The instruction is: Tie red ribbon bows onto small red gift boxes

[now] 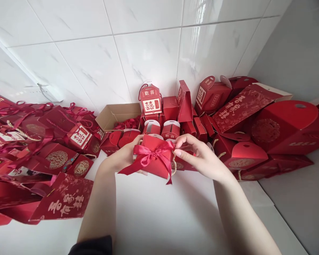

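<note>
A small red gift box [159, 163] is held up over the white table, topped with a dark pink ribbon [152, 154] tied in a bow. One ribbon tail hangs to the left and another down the right side. My left hand [124, 156] is closed round the box's left side, its fingers partly hidden behind and under it. At the box's upper right, my right hand [199, 154] has thumb and forefinger closed at the edge of the bow's right loop. A twisted cream cord [173, 164] shows just below those fingertips.
Red gift boxes with ribbons [55, 156] are heaped on the left. An open cardboard carton [106, 117] holding red ribbon stands behind. More red boxes [255, 156] are stacked at the right, against the tiled wall [149, 53]. A white table [164, 212] lies beneath my hands.
</note>
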Tool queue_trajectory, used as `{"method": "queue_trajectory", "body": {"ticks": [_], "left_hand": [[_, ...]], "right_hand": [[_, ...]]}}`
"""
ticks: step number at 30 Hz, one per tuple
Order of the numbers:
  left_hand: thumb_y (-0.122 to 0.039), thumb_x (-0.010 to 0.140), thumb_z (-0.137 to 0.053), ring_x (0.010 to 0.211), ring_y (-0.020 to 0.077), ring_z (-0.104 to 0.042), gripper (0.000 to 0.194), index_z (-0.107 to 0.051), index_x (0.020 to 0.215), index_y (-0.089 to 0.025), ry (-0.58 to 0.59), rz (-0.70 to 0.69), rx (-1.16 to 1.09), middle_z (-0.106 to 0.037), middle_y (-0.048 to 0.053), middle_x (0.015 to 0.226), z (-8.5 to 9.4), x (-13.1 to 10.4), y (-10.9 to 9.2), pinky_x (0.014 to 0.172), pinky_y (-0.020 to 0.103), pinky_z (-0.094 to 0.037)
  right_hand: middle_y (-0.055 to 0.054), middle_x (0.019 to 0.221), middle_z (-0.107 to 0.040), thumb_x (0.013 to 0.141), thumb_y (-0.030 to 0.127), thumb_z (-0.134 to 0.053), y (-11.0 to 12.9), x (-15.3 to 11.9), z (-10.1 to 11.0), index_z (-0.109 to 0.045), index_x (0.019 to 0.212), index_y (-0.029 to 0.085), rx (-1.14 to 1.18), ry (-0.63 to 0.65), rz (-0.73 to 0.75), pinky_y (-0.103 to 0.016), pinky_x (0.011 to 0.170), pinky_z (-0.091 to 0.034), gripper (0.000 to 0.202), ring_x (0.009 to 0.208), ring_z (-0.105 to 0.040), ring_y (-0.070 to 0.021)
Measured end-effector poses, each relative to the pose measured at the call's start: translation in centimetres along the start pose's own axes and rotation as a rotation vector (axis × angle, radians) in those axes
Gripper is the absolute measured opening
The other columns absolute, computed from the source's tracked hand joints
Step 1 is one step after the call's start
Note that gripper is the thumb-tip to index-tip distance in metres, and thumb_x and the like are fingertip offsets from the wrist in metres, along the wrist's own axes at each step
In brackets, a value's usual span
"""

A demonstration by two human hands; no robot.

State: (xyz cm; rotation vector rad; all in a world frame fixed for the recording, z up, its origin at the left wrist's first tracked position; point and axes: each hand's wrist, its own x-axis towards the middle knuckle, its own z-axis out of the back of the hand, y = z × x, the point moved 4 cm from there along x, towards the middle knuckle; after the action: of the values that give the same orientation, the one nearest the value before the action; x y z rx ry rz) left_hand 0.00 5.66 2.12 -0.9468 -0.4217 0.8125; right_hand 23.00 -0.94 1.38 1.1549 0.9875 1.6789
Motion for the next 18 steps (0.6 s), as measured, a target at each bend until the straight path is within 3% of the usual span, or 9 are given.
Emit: {"method": "queue_trajectory", "body": {"ticks": [5, 11, 13, 15, 18], "left_hand": [[-0.031, 0.073, -0.077, 0.097, 0.0280, -0.072, 0.073, -0.050, 0.141, -0.027, 0.168, 0.017, 0.013, -0.070, 0.009, 0.122, -2.4, -0.9, -0.7, 0.067, 0.028, -0.060], [-0.026, 0.062, -0.083, 0.124, 0.0305, -0.059, 0.094, -0.040, 0.146, -0.026, 0.084, -0.116, 0.098, -0.055, 0.012, 0.141, -3.2, -3.4, -3.0, 0.093, 0.033, -0.056], [-0.026, 0.061, -0.084, 0.132, 0.0315, -0.051, 0.094, -0.040, 0.145, -0.026, 0.091, -0.179, 0.116, -0.048, 0.013, 0.146, -3.4, -4.0, -3.4, 0.102, 0.037, -0.051], [-0.024, 0.061, -0.083, 0.136, 0.0317, -0.046, 0.090, -0.043, 0.142, -0.027, 0.135, -0.192, 0.117, -0.044, 0.013, 0.147, -4.1, -4.2, -2.7, 0.107, 0.039, -0.048], [-0.018, 0.062, -0.081, 0.136, 0.0326, -0.046, 0.092, -0.041, 0.144, -0.028, 0.241, -0.106, 0.043, -0.042, 0.013, 0.149, -6.0, -3.7, 0.5, 0.100, 0.041, -0.053]], "right_hand": [[-0.003, 0.103, -0.060, 0.096, 0.039, -0.057, 1.4, -1.5, 0.3, -0.059, 0.102, 0.023, 0.036, 0.194, -0.024, -0.031, 0.083, -0.049, 0.017, 0.093, -0.058, -0.0173], [-0.007, 0.125, -0.058, 0.085, 0.032, -0.074, 3.5, -3.3, 0.2, -0.057, 0.115, 0.024, -0.056, 0.334, 0.110, -0.035, 0.096, -0.048, 0.036, 0.114, -0.055, -0.0222], [-0.006, 0.125, -0.058, 0.086, 0.029, -0.073, 3.8, -3.8, 0.1, -0.057, 0.112, 0.024, -0.057, 0.353, 0.146, -0.035, 0.099, -0.047, 0.031, 0.115, -0.055, -0.0211], [-0.006, 0.123, -0.059, 0.088, 0.025, -0.070, 3.6, -4.1, -0.1, -0.058, 0.108, 0.023, -0.083, 0.386, 0.147, -0.034, 0.099, -0.046, 0.023, 0.114, -0.056, -0.0199], [-0.005, 0.120, -0.061, 0.087, 0.026, -0.071, 2.1, -4.3, -0.5, -0.059, 0.104, 0.023, -0.187, 0.469, 0.067, -0.034, 0.093, -0.047, 0.022, 0.107, -0.058, -0.0199]]}}
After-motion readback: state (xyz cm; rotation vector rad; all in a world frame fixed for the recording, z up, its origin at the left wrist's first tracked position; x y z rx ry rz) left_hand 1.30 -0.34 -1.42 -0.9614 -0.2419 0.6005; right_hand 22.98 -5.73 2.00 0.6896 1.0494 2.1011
